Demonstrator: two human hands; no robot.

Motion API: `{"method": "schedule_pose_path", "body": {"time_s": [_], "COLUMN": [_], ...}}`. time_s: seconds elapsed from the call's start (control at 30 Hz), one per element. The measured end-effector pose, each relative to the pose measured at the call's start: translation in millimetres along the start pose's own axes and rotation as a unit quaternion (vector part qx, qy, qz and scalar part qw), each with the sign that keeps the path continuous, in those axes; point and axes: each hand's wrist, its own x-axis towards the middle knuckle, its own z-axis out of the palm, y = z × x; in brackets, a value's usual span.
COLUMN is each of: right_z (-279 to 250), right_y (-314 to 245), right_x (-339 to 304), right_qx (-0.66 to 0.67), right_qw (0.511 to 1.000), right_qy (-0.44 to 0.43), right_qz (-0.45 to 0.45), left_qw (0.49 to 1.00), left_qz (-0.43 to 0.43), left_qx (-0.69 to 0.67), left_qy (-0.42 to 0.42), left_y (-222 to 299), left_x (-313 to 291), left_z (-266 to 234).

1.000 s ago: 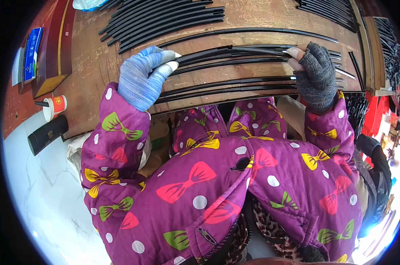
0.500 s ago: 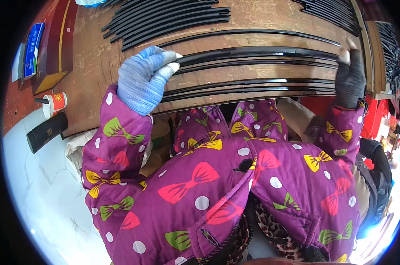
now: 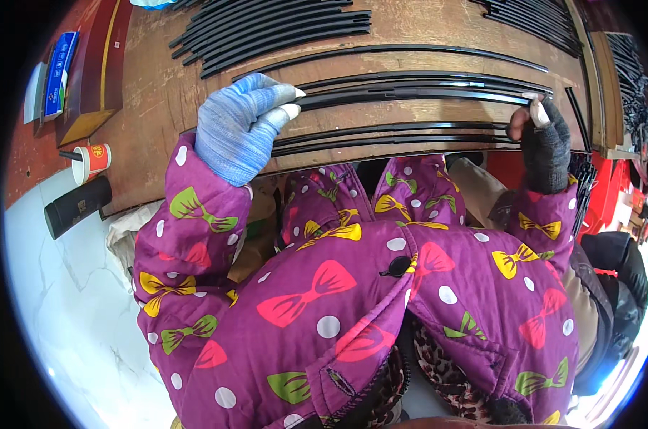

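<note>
My left hand (image 3: 238, 132), in a blue knit glove with pale fingertips, pinches the left end of a long thin black strip (image 3: 409, 94). At the other end my right hand (image 3: 547, 146), in a dark fingerless glove, closes thumb and fingers on the strip. The strip spans between both hands, low over the wooden table (image 3: 381, 114); I cannot tell whether it is one piece or several together. Just beyond it lies another black strip (image 3: 438, 75), with one more (image 3: 395, 48) farther off. Nearer to me, thin black strips (image 3: 402, 139) run along the table's front edge.
Black strips are piled at the far left (image 3: 281, 32) and far right (image 3: 535, 25). A paper cup (image 3: 99, 161), a black cylindrical case (image 3: 78, 207), a dark red box (image 3: 95, 86) and a blue carton (image 3: 61, 71) stand left. More strips (image 3: 627, 79) lie beyond the right edge.
My right hand has come left and nearer, and now pinches the strip's end. The held strip has shifted slightly nearer to me. A short strip beside the right hand has come into view.
</note>
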Motion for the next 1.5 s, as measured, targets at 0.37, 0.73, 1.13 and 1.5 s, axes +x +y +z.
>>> {"method": "schedule_pose_path", "body": {"time_s": [0.37, 0.73, 1.13, 1.5], "right_z": [69.2, 93.7, 6.6, -1.1], "right_y": [-7.1, -7.3, 3.4, 7.0], "right_x": [-21.2, -18.4, 5.6, 3.0], "right_qx": [-0.005, 0.033, 0.122, 0.123], "right_qw": [0.995, 0.995, 0.988, 0.989], "right_qy": [-0.103, -0.093, -0.097, -0.077], "right_qz": [-0.005, 0.011, 0.013, -0.003], "left_qw": [0.993, 0.976, 0.986, 0.984], "left_qz": [0.106, 0.161, -0.156, -0.153], "left_qx": [0.032, 0.139, 0.005, -0.096], "left_qy": [0.029, 0.039, -0.062, -0.002], "left_y": [5.7, -3.5, -40.2, -27.6], "left_x": [-2.9, -0.4, -25.4, -33.4], "left_z": [13.2, 27.7, -25.5, -15.3]}}
